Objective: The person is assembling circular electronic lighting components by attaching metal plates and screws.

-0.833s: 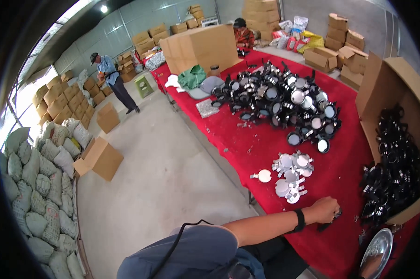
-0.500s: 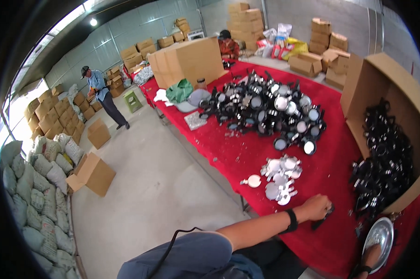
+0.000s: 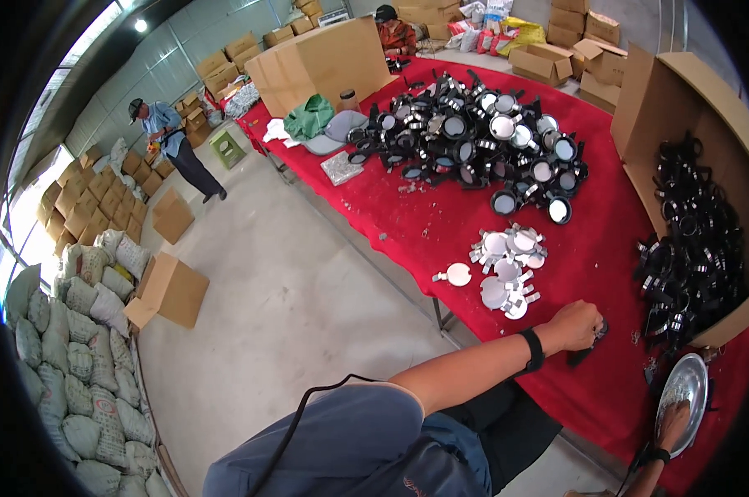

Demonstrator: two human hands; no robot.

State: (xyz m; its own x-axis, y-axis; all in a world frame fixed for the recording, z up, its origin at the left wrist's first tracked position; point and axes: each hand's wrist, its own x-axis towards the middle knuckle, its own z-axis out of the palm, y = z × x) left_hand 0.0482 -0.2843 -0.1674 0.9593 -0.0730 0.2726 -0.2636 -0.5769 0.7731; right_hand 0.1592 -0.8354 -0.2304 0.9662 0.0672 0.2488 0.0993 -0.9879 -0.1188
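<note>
My left hand (image 3: 577, 325) is closed round a dark, narrow black piece (image 3: 588, 344) low over the red cloth; most of the piece is hidden by the fingers. At the lower right, my right hand (image 3: 675, 421) reaches into a round metal bowl (image 3: 699, 389) holding small shiny bits, its fingertips too small to make out. Beyond my left hand lies a small pile of flat silver-white discs with tabs (image 3: 507, 286), a single disc (image 3: 457, 274) apart from it. Farther back is a big heap of black pieces with round shiny faces (image 3: 474, 137).
On the right, an open cardboard box (image 3: 635, 124) lies tipped, spilling black ringed parts (image 3: 693, 240). A large carton (image 3: 316, 70), a green cloth (image 3: 310, 118) and a jar (image 3: 349, 100) occupy the table's far left. Two people are farther off. Stacked sacks (image 3: 76, 364) line the left wall.
The view has tilted down, so the table sits higher in the picture. My left hand still grips the black piece; my right hand remains in the bowl, now showing more clearly.
</note>
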